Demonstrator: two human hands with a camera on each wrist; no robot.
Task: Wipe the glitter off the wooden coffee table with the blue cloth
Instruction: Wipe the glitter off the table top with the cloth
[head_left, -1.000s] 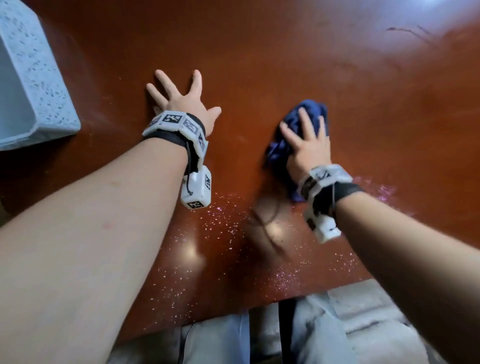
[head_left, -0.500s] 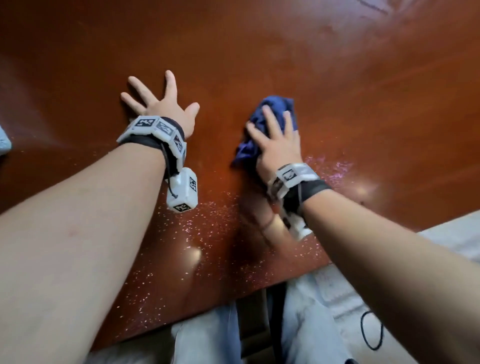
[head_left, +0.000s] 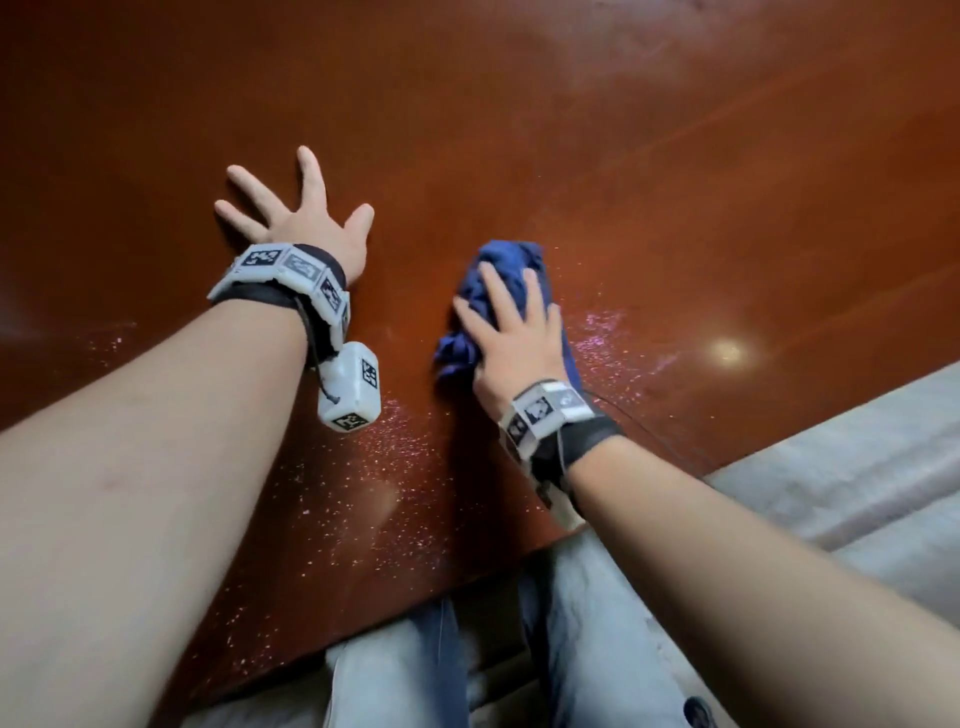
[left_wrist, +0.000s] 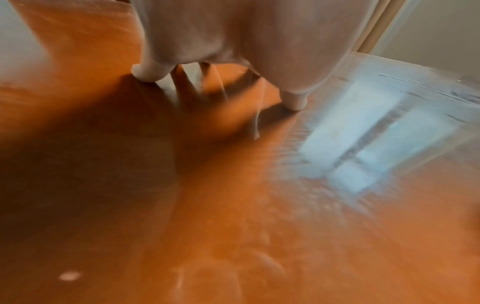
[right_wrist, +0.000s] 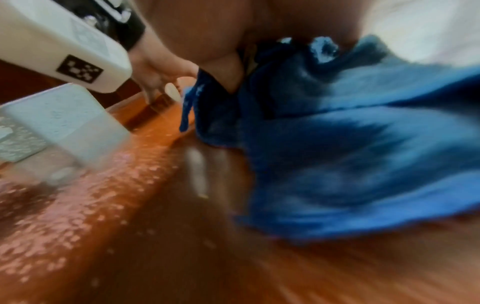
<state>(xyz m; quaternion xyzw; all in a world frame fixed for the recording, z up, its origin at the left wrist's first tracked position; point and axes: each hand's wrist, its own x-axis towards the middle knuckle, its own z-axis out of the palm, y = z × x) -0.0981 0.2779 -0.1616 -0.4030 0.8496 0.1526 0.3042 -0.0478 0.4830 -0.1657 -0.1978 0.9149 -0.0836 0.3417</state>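
Note:
The blue cloth (head_left: 511, 262) lies bunched on the glossy red-brown wooden table (head_left: 675, 156). My right hand (head_left: 517, 332) lies on top of it with fingers stretched out, pressing it down. From the right wrist view the blue cloth (right_wrist: 350, 164) spreads out under the palm. My left hand (head_left: 301, 218) lies flat on the table with fingers spread, left of the cloth, holding nothing. Its fingertips (left_wrist: 148, 72) touch the table (left_wrist: 259, 226). Pink-white glitter (head_left: 395, 467) speckles the near part of the table, with another patch of glitter (head_left: 608, 338) just right of the cloth.
A pale box (right_wrist: 52, 123) stands on the table to the left. The table's near edge (head_left: 467, 582) runs diagonally above my knees in light jeans (head_left: 597, 649). A grey cushioned surface (head_left: 857, 467) lies to the right, and a thin black cable (head_left: 649, 431) trails from the right wrist.
My right hand has slid the cloth a little left and towards me, closer to the left hand. The head view has swung right, so the pale box has left it.

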